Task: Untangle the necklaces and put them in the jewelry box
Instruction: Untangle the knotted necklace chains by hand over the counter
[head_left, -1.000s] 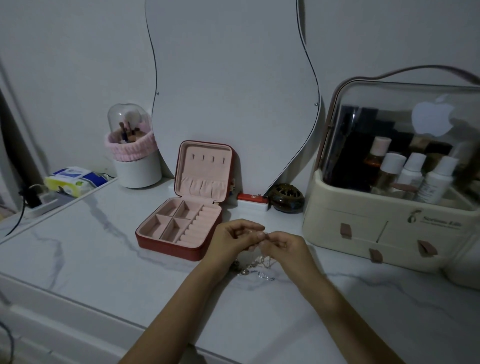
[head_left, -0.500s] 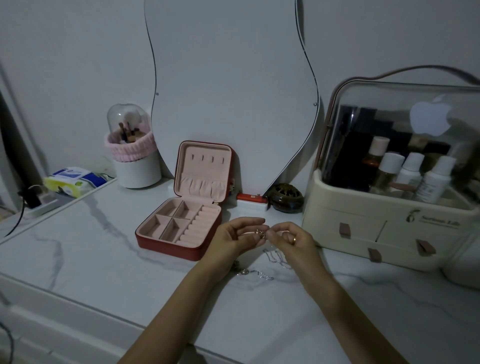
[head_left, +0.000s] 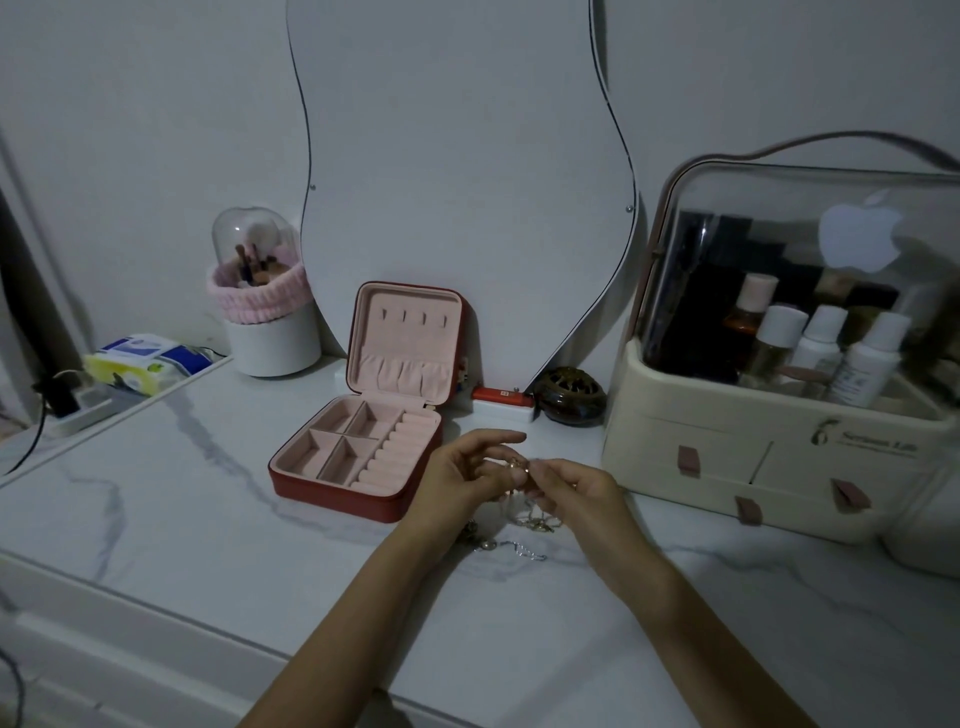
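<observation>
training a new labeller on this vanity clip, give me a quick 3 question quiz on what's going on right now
1. True or false: the jewelry box lies open, its compartments empty.
2. What does the grip of the left hand and the right hand hold between them?
A. a makeup brush
B. the tangled necklaces
C. a lotion bottle
3. Fill in: a loose silver chain lies on the marble-look ____ below the hands.

Key: 1 true; 2 B; 3 tabletop.

Tangled necklaces (head_left: 524, 512) beside open jewelry box (head_left: 358, 457)
</observation>
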